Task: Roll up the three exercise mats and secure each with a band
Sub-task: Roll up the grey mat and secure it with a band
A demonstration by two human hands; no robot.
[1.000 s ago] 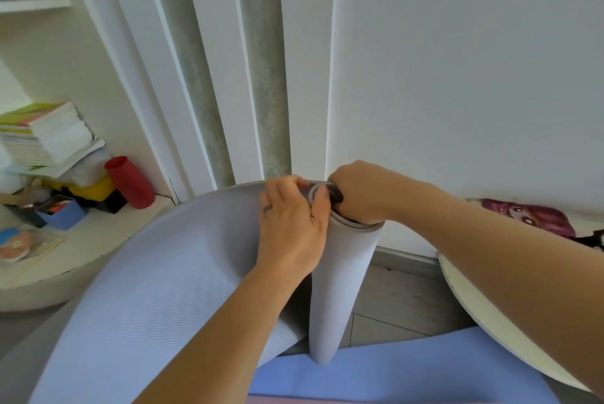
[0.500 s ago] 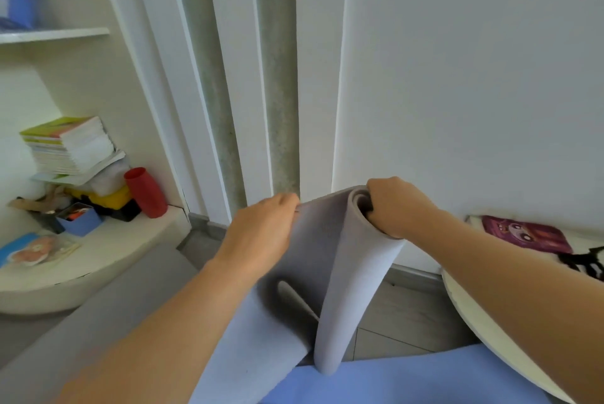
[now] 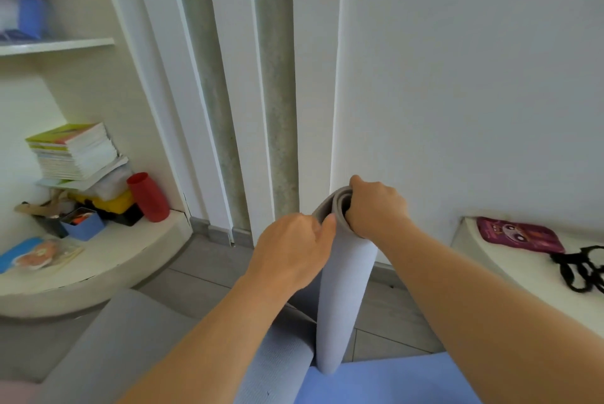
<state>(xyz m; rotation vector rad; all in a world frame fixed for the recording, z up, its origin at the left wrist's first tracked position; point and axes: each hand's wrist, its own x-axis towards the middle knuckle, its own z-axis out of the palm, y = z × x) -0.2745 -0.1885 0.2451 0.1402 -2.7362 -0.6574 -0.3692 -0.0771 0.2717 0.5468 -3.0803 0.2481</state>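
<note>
we clench the upright grey foam mat roll (image 3: 343,289): right hand (image 3: 376,207) hooked in its core, left hand (image 3: 291,253) pinching the outer wrap, so nothing uncoils.

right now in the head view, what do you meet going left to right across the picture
stack of books → red cup → left hand → rolled grey mat → right hand → purple pouch → black cords

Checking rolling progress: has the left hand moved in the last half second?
Yes. The left hand has moved right, from left of the grey wall strip to below it, and now grips the rolled mat.
</note>
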